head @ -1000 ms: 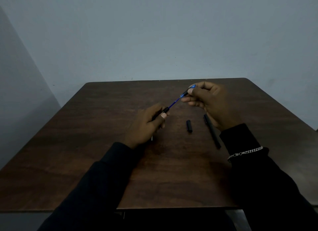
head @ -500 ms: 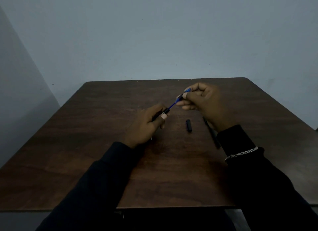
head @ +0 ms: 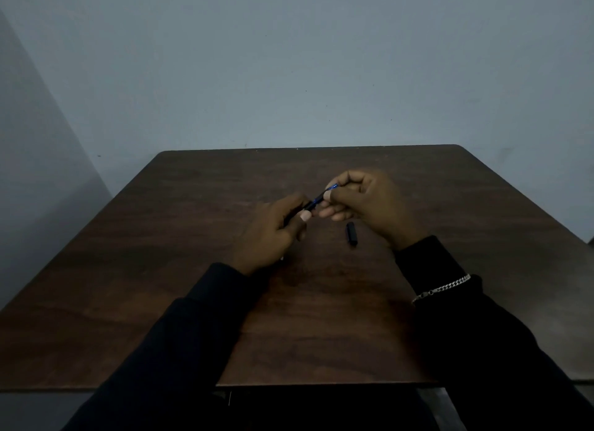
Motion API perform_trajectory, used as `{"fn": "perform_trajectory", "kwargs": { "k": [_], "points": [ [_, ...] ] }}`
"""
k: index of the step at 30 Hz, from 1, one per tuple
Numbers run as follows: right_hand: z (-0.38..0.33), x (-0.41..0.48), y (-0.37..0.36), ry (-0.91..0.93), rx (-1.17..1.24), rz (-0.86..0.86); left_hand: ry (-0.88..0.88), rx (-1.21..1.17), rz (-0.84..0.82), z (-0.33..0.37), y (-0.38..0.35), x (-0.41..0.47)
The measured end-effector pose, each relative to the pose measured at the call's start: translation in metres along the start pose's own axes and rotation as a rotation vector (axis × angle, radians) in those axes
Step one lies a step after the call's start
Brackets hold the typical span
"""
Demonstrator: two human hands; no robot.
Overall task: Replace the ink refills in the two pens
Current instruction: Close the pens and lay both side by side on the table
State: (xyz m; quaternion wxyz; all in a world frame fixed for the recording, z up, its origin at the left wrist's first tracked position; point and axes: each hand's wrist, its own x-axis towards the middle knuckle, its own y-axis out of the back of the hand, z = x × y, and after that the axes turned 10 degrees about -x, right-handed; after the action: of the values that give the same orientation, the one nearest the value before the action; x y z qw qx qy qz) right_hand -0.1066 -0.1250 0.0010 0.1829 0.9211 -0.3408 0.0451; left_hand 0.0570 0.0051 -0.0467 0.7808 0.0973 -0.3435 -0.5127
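Two hands meet over the dark wooden table (head: 193, 286): I see the left hand (head: 273, 234) gripping a slim black pen barrel (head: 309, 205), the right hand (head: 369, 202) at its 2 o'clock pinching the thin blue refill (head: 332, 187) lodged in it, a short black cap (head: 352, 234) lying at the barrel's 4 o'clock.

a black pen barrel (head: 309, 205) is gripped by the left hand (head: 268, 237) above a dark wooden table (head: 180, 270); a blue refill (head: 333, 186), apparently seated in it, is pinched by the right hand (head: 373, 202). a black cap (head: 352, 234) is laid on the table nearby.
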Motion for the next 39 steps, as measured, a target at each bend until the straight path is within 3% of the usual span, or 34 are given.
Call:
{"fn": "perform_trajectory", "kwargs": {
  "k": [9, 16, 22, 31, 36, 39],
  "points": [
    [0.0090, -0.0002, 0.0007, 0.104, -0.459, 0.051, -0.080, 0.124, -0.041, -0.0012, 0.0025, -0.0017],
    [0.0037, -0.0049, -0.0021, 0.033, -0.507, 0.084, -0.077, 0.117, -0.051, 0.0005, 0.0015, -0.0022],
    [0.0080, 0.0007, 0.0043, 0.135, -0.347, 0.032, -0.058, 0.100, 0.009, -0.0003, 0.0026, -0.0005],
    [0.0054, -0.0047, 0.0014, 0.200, -0.659, 0.072, -0.070, 0.117, -0.007, -0.0011, 0.0023, -0.0025],
    [0.0082, 0.0001, 0.0045, 0.162, -0.416, 0.037, -0.071, 0.104, 0.003, -0.0015, 0.0018, -0.0006],
    [0.0105, 0.0009, 0.0038, 0.173, -0.425, 0.035, -0.081, 0.120, 0.008, -0.0028, 0.0013, -0.0006]
  ]
}}
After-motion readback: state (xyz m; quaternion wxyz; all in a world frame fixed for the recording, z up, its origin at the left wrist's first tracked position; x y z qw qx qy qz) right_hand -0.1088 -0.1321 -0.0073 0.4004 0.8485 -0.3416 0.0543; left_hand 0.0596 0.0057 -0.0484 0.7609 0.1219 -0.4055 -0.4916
